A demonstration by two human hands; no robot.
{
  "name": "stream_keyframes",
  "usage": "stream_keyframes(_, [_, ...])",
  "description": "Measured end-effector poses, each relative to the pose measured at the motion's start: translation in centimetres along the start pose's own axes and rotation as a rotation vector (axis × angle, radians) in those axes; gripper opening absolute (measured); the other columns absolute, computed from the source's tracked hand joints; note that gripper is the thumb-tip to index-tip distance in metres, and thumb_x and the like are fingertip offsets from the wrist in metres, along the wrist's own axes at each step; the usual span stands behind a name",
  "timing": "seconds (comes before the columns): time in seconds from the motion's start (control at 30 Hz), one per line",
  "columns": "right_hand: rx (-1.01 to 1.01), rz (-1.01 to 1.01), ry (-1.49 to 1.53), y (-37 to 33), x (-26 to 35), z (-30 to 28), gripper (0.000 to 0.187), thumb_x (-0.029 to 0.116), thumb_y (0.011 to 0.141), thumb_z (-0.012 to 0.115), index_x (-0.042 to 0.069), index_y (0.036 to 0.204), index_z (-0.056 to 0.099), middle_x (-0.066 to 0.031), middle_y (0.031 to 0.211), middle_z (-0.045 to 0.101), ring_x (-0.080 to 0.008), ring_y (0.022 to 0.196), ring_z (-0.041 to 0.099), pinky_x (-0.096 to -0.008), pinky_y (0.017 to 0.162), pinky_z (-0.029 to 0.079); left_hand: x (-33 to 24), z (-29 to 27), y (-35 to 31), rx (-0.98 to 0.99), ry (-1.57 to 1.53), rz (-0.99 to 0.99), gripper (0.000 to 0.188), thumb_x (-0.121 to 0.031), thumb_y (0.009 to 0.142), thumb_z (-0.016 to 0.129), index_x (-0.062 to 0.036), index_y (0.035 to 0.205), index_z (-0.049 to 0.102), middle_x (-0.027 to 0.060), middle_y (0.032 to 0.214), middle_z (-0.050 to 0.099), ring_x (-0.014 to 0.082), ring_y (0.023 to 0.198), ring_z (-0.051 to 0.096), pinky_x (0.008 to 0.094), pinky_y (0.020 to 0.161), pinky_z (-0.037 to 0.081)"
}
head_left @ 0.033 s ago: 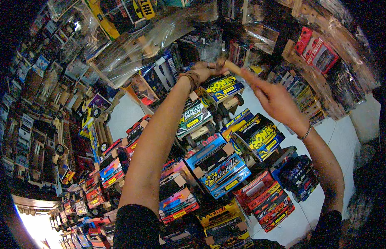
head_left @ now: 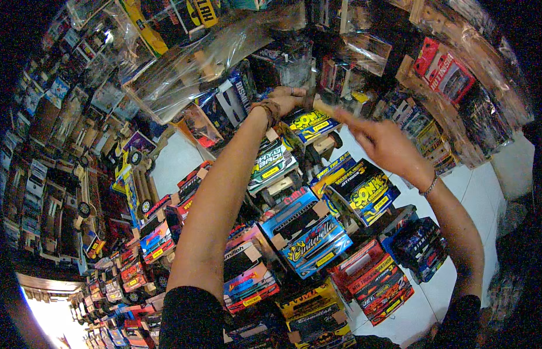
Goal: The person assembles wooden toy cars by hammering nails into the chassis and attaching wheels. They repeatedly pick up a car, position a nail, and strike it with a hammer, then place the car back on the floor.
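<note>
My right hand (head_left: 390, 142) is closed around the pale wooden handle of a hammer (head_left: 324, 108), its motion blurring the fingers. The dark hammer head is low, beside my left hand (head_left: 285, 100), over a wooden toy truck (head_left: 313, 123) with a yellow, blue and black front. My left hand rests at that truck's upper part, fingers bent together. Whatever they pinch there is too small or hidden to make out. Below my hands stand a green and white toy truck (head_left: 274, 164), a blue toy truck (head_left: 309, 232) and a black, yellow and blue toy truck (head_left: 364, 192).
Several more toy trucks, among them a red one (head_left: 373, 282), crowd the white tiled floor (head_left: 419, 291) near me and along the left. Wooden truck bodies wrapped in clear plastic (head_left: 195, 70) are stacked at the back. A red panel (head_left: 443, 70) shows at the far right.
The hammer head has dropped slightly towards the truck, and my right hand has shifted a little down with it. My left hand has hardly moved.
</note>
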State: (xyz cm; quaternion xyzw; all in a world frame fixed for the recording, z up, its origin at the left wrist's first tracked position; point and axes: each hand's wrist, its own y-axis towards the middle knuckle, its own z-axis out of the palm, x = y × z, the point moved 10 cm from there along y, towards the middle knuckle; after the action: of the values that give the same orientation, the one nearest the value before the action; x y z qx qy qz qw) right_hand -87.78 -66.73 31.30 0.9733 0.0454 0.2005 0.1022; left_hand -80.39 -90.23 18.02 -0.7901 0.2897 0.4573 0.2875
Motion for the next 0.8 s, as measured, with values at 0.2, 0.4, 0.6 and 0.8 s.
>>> stream_keyframes(0.2, [0.041,0.025,-0.023,0.5,-0.2,-0.2,0.051,0.014,0.099,0.053,0.026,0.148,0.047,-0.0245,0.088,0.067,-0.0413,0.072,0.066,-0.0463,0.070,0.053,-1.3,0.0,-1.4,-0.024,0.045,0.023,0.035,-0.038,0.088,0.073,-0.0119,0.111,0.074,0.0020,0.098,0.074,0.0128,0.086,0.067,0.0280,0.080,0.053])
stream_keyframes(0.4, [0.038,-0.060,-0.016,1.2,0.3,-0.5,0.051,0.015,0.097,0.054,0.026,0.147,0.049,-0.0252,0.089,0.066,-0.0408,0.072,0.065,-0.0469,0.071,0.052,-0.8,-0.4,-1.1,-0.042,0.142,-0.012,0.042,-0.042,0.087,0.072,-0.0120,0.116,0.072,0.0034,0.102,0.074,0.0148,0.089,0.068,0.0307,0.082,0.054])
stream_keyframes(0.6, [0.072,-0.095,-0.064,1.8,-0.3,-1.0,0.051,0.013,0.096,0.054,0.025,0.146,0.050,-0.0227,0.099,0.068,-0.0405,0.080,0.066,-0.0457,0.075,0.052,-1.7,-1.1,-1.0,-0.115,0.209,0.090,0.042,-0.043,0.088,0.071,-0.0163,0.120,0.072,0.0022,0.110,0.073,0.0142,0.097,0.066,0.0325,0.085,0.054])
stream_keyframes(0.8, [0.032,-0.180,-0.043,2.9,0.8,-2.7,0.051,0.013,0.095,0.055,0.023,0.145,0.051,-0.0193,0.107,0.070,-0.0388,0.084,0.067,-0.0438,0.080,0.054,-1.3,0.0,-1.8,-0.011,0.080,-0.022,0.041,-0.048,0.082,0.077,-0.0247,0.115,0.076,0.0019,0.122,0.071,0.0169,0.117,0.062,0.0318,0.104,0.043])
